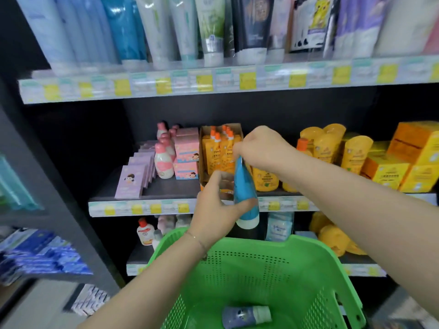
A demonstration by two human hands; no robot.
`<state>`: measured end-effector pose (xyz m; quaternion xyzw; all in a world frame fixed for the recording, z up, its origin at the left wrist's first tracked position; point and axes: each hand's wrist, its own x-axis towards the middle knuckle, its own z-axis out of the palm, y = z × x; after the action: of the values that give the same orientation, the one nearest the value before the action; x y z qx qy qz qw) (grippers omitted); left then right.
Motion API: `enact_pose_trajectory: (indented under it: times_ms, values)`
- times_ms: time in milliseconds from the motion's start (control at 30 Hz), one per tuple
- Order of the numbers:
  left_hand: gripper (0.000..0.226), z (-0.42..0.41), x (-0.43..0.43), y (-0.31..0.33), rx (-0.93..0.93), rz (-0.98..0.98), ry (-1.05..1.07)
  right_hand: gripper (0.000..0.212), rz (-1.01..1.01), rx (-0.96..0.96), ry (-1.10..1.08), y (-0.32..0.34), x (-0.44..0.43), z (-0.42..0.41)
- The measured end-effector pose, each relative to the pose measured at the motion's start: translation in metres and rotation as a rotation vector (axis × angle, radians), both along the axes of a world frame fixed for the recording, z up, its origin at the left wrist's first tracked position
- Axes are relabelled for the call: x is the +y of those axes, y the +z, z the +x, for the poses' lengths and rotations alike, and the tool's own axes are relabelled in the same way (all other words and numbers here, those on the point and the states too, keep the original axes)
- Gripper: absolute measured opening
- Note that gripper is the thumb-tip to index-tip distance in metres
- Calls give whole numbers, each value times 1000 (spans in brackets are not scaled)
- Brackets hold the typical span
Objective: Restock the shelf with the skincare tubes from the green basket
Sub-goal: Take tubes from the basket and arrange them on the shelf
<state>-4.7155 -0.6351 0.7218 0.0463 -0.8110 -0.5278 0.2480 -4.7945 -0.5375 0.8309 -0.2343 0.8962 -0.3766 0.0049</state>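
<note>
Little of the writing can be read: the orange pouches standing in a cardboard tray on the middle shelf carry lettering that starts "pip", and everything else, including the yellow and white price tags along the shelf edges, is too blurred to make out. The lilac boxes at the left of that shelf show a small cartoon face, with pink bottles and pink boxes beside them, and yellow bottles and yellow-orange boxes to the right. On the top shelf a row of tubes stands cap-down. The right hand pinches the flat crimped end of a blue tube with its fingertips drawn together, and the tube hangs cap-down in front of the middle shelf, just above the far rim of the green basket. Its print is not legible. The left hand, with a thin bracelet on the wrist, is loosely curled around the lower part of the tube: its thumb lies across the front just above the white cap, and its fingers curve in at the tube's left side. In the bottom of the basket a small purple tube with a pale cap lies on its side.
</note>
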Motion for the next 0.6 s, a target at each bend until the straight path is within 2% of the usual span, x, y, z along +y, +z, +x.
enact_pose_trajectory:
  times_ms: [200, 333, 433, 533, 600]
  values:
    - [35, -7, -15, 31, 75, 43, -33, 37, -282, -40, 116, 17, 12, 0]
    - [30, -5, -25, 49, 89, 177, -118, 24, -308, -46, 175, 5, 16, -9]
    - [33, -3, -33, 60, 85, 236, -182, 32, -265, -130, 269, -4, 17, -14]
    - [32, -4, -41, 70, 100, 263, -189, 34, -333, -240, 425, -5, 20, -15]
    - [32, -4, -46, 78, 94, 305, -211, 42, -346, -249, 507, -3, 20, -14]
